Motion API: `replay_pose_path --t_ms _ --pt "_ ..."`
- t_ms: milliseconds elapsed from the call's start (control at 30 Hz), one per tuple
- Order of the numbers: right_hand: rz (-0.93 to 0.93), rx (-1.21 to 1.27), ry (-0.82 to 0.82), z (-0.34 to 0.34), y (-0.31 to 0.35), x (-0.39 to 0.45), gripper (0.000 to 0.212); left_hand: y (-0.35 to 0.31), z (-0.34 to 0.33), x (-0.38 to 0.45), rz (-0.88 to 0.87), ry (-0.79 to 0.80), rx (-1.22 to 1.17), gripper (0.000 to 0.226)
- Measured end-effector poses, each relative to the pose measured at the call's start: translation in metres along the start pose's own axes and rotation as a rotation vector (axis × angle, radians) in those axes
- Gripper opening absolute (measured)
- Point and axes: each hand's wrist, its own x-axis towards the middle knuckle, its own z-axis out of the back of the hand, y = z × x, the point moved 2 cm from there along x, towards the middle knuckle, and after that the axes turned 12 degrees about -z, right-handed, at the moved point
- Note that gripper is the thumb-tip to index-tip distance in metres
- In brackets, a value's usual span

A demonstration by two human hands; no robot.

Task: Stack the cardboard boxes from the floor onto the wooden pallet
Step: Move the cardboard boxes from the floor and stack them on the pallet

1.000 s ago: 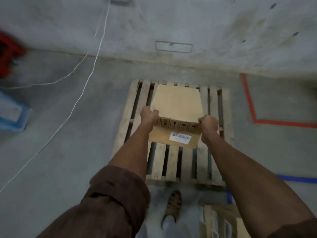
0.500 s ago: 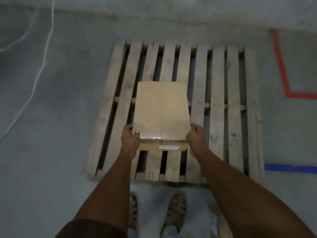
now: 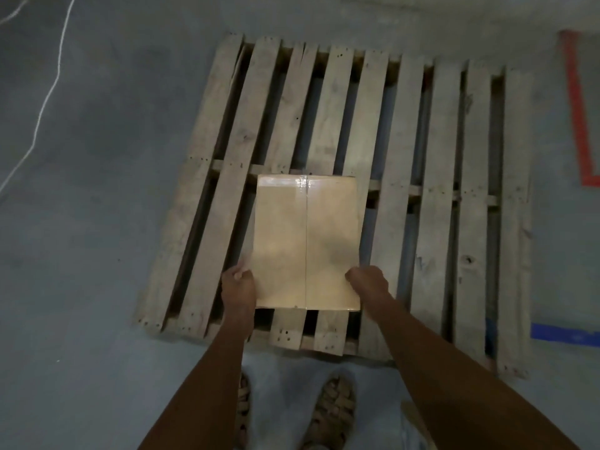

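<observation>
Head view: both hands, left hand (image 3: 238, 287) and right hand (image 3: 368, 282), clasp the first cardboard box (image 3: 306, 243) on the wooden pallet's (image 3: 444, 190) near edge; stacking looks barely begun

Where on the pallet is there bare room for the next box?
The pallet is bare right of the cardboard box and behind it. Crowded only at the near left, where left hand and right hand flank the box.

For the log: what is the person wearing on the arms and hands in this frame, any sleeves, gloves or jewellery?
Both forearms are bare in the frame: no sleeve shows on either. The left hand and the right hand have no gloves, and no watch, bracelet or ring can be made out, though the light is dim. Upper arms lie outside the picture.
</observation>
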Motion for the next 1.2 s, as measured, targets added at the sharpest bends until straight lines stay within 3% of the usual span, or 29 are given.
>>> replay_pose_path --t_ms 133,200,300,433,533,600,667,733,800,900,1000,1100,1200 --pt "0.319 -0.06 -0.446 -0.025 0.006 -0.017 0.053 -0.01 -0.012 0.004 -0.002 -0.032 -0.042 0.056" --pt "0.493 -0.062 -0.505 -0.041 0.017 -0.03 0.051 -0.024 -0.018 0.005 -0.002 -0.035 -0.07 0.063" --pt "0.59 -0.031 -0.343 -0.063 0.026 -0.039 0.055 -0.04 -0.022 0.004 -0.002 -0.058 -0.126 0.064" --pt "0.48 0.002 -0.081 -0.069 0.034 -0.045 0.097 -0.039 -0.018 -0.004 -0.141 0.007 -0.091 0.066" --pt "0.382 -0.065 -0.059 -0.055 0.039 -0.044 0.116 -0.045 -0.015 -0.014 -0.217 0.152 -0.249 0.047" --pt "0.308 -0.196 -0.098 -0.047 0.038 -0.044 0.124 -0.059 -0.019 -0.019 -0.179 0.248 -0.315 0.035" --pt "0.292 -0.291 -0.165 -0.042 0.035 -0.048 0.119 -0.073 -0.029 -0.023 -0.063 0.323 -0.362 0.038" --pt "0.343 -0.28 -0.26 -0.038 0.033 -0.05 0.099 -0.083 -0.043 -0.028 -0.014 0.348 -0.348 0.051" --pt "0.435 -0.272 -0.378 -0.03 0.032 -0.052 0.079 -0.088 -0.056 -0.031 -0.068 0.273 -0.264 0.058" --pt "0.5 -0.258 -0.56 -0.009 0.025 -0.051 0.06 -0.093 -0.067 -0.038 -0.228 0.17 -0.113 0.052" --pt "0.454 -0.214 -0.755 0.019 0.015 -0.044 0.054 -0.093 -0.077 -0.05 -0.321 0.375 0.056 0.038" --pt "0.337 -0.141 -0.795 0.044 0.004 -0.027 0.055 -0.083 -0.087 -0.062 -0.332 0.672 0.181 0.04" --pt "0.313 -0.089 -0.767 0.057 -0.002 -0.019 0.056 -0.067 -0.1 -0.068 -0.444 0.729 0.265 0.047"
